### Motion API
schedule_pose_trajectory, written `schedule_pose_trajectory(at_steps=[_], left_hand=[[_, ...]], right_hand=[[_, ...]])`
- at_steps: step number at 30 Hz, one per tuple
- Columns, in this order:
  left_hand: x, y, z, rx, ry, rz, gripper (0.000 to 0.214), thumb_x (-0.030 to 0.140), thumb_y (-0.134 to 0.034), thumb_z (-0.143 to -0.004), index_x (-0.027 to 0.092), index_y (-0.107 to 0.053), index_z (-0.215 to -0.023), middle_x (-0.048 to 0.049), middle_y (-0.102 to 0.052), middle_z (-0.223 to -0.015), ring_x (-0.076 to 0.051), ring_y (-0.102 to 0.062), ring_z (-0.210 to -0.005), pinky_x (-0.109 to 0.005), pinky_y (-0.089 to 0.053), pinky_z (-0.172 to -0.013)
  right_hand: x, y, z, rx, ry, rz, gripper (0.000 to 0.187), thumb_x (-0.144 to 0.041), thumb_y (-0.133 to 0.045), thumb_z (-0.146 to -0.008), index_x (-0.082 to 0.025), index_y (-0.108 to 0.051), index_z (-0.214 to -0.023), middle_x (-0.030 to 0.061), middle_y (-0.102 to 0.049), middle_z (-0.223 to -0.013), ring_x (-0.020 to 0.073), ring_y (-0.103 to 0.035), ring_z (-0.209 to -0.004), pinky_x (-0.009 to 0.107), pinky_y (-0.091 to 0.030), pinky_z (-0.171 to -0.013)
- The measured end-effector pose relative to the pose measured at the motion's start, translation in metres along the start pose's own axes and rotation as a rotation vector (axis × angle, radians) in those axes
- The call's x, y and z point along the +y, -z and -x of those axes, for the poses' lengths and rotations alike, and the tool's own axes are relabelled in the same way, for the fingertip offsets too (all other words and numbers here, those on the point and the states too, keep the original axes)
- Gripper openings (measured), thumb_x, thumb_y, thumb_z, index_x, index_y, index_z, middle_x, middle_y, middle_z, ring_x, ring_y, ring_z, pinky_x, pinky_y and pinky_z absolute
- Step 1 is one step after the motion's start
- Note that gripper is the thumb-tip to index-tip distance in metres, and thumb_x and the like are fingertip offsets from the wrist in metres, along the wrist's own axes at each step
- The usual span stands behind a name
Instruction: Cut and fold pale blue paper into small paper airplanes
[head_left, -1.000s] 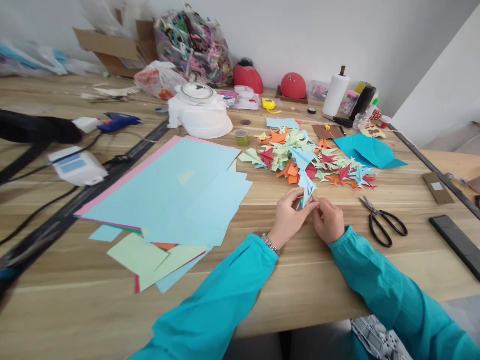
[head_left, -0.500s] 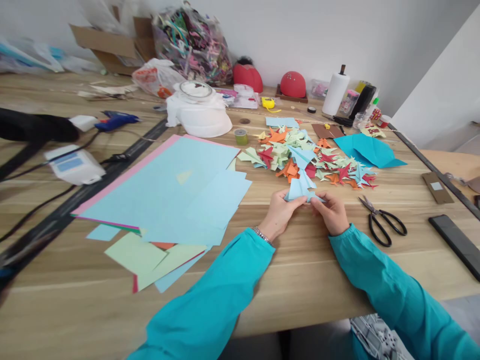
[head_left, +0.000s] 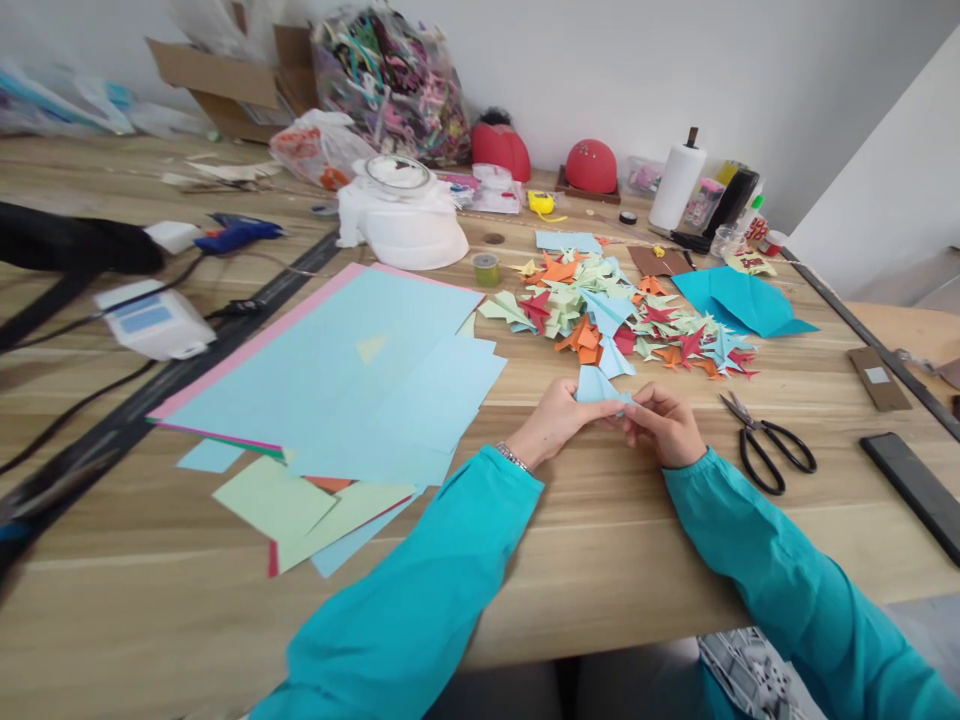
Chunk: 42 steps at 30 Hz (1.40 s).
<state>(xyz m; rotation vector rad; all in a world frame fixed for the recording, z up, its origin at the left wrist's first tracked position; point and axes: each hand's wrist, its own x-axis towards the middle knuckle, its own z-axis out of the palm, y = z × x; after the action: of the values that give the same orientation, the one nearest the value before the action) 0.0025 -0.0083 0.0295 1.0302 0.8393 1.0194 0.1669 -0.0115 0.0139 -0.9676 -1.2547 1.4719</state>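
A light blue folded paper piece is pinched between my two hands, low over the table's middle. My left hand grips its left side, thumb along the near edge. On the right end, my right hand pinches it with thumb and curled fingers. Just beyond lies a pile of small folded paper shapes in green, orange, red and blue. Black-handled scissors rest, blades slightly apart, to the right of my right hand. Left of my hands are stacked large blue paper sheets.
Green paper pieces lie at the near left. A blue glue gun and cables are farther left. A white cap, a tape measure and red domes stand at the back. A phone lies at the right.
The fingers have shifted on the blue paper, and its right part is now more covered by them. My left hand is turned slightly flatter. The whole view has moved a little.
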Motion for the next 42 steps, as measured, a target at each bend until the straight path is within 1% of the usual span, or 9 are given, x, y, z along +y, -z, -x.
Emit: schedule_pose_trajectory(at_steps=[6, 11, 16, 19, 26, 29, 32, 38, 42], left_hand=[[0.0009, 0.0009, -0.0010, -0.029, -0.059, -0.056, 0.026, 0.032, -0.080, -0.059, 0.011, -0.066, -0.063, -0.0051, -0.067, -0.063, -0.014, -0.061, -0.058, -0.028, -0.051, -0.060], [-0.0010, -0.0001, -0.0016, -0.044, -0.085, -0.027, 0.024, 0.030, -0.079, -0.060, 0.011, -0.065, -0.062, -0.0044, -0.065, -0.060, -0.013, -0.059, -0.055, -0.027, -0.048, -0.056], [-0.0010, -0.0017, -0.0007, -0.020, -0.061, 0.010, 0.026, 0.030, -0.081, -0.056, 0.011, -0.070, -0.070, -0.0029, -0.064, -0.057, -0.011, -0.055, -0.050, -0.025, -0.046, -0.052], [0.0008, -0.0020, 0.0004, -0.011, -0.068, -0.011, 0.027, 0.030, -0.083, -0.054, 0.012, -0.072, -0.070, -0.0018, -0.063, -0.053, -0.011, -0.054, -0.049, -0.025, -0.047, -0.052], [0.0003, -0.0019, 0.0008, -0.032, -0.042, -0.011, 0.027, 0.030, -0.081, -0.057, 0.013, -0.073, -0.077, -0.0036, -0.067, -0.061, -0.014, -0.059, -0.056, -0.029, -0.051, -0.059], [-0.0028, -0.0014, -0.0008, -0.021, -0.057, 0.009, 0.022, 0.025, -0.079, -0.057, 0.013, -0.073, -0.074, -0.0024, -0.066, -0.058, -0.013, -0.057, -0.053, -0.027, -0.049, -0.058], [-0.0055, -0.0008, -0.0025, -0.035, -0.060, 0.042, 0.018, 0.022, -0.078, -0.057, 0.013, -0.073, -0.073, -0.0037, -0.067, -0.061, -0.013, -0.057, -0.053, -0.027, -0.047, -0.056], [-0.0053, -0.0027, -0.0032, 0.016, -0.025, 0.122, 0.018, 0.021, -0.079, -0.052, 0.012, -0.072, -0.067, -0.0036, -0.065, -0.056, -0.013, -0.057, -0.048, -0.027, -0.047, -0.051], [-0.0058, -0.0034, -0.0023, 0.019, -0.065, 0.072, 0.020, 0.023, -0.080, -0.053, 0.013, -0.072, -0.068, -0.0023, -0.065, -0.055, -0.013, -0.057, -0.050, -0.027, -0.047, -0.052]], right_hand=[[-0.0014, -0.0014, -0.0002, -0.026, 0.003, -0.053, 0.030, -0.033, -0.076, -0.066, -0.020, -0.054, -0.082, -0.0045, -0.063, -0.056, 0.0107, -0.057, -0.045, 0.019, -0.044, -0.038], [-0.0026, -0.0020, 0.0011, -0.031, 0.015, -0.067, 0.030, -0.031, -0.075, -0.066, -0.021, -0.054, -0.085, -0.0051, -0.063, -0.058, 0.0100, -0.056, -0.047, 0.018, -0.043, -0.037], [-0.0002, -0.0017, 0.0015, 0.034, 0.051, -0.049, 0.022, -0.029, -0.075, -0.065, -0.019, -0.056, -0.073, -0.0045, -0.061, -0.053, 0.0096, -0.054, -0.043, 0.018, -0.041, -0.035], [-0.0015, -0.0030, 0.0015, 0.037, 0.051, -0.071, 0.020, -0.028, -0.075, -0.063, -0.019, -0.058, -0.067, -0.0035, -0.062, -0.051, 0.0095, -0.054, -0.042, 0.018, -0.040, -0.034], [-0.0035, -0.0026, 0.0005, 0.074, 0.026, -0.072, 0.023, -0.031, -0.075, -0.062, -0.020, -0.056, -0.067, -0.0045, -0.061, -0.049, 0.0090, -0.051, -0.038, 0.019, -0.038, -0.034], [-0.0035, -0.0025, 0.0005, 0.040, 0.020, -0.080, 0.024, -0.031, -0.075, -0.063, -0.020, -0.057, -0.074, -0.0050, -0.061, -0.050, 0.0091, -0.051, -0.039, 0.019, -0.040, -0.035], [-0.0045, -0.0036, 0.0015, 0.002, 0.010, -0.097, 0.028, -0.031, -0.075, -0.064, -0.020, -0.056, -0.081, -0.0053, -0.062, -0.053, 0.0096, -0.052, -0.041, 0.019, -0.041, -0.037], [-0.0053, -0.0057, 0.0028, 0.010, 0.031, -0.095, 0.025, -0.032, -0.074, -0.064, -0.020, -0.055, -0.076, -0.0043, -0.062, -0.052, 0.0106, -0.053, -0.043, 0.020, -0.041, -0.038], [-0.0060, -0.0053, 0.0017, 0.049, 0.019, -0.104, 0.021, -0.027, -0.072, -0.062, -0.020, -0.054, -0.067, -0.0030, -0.063, -0.050, 0.0109, -0.054, -0.041, 0.020, -0.040, -0.036]])
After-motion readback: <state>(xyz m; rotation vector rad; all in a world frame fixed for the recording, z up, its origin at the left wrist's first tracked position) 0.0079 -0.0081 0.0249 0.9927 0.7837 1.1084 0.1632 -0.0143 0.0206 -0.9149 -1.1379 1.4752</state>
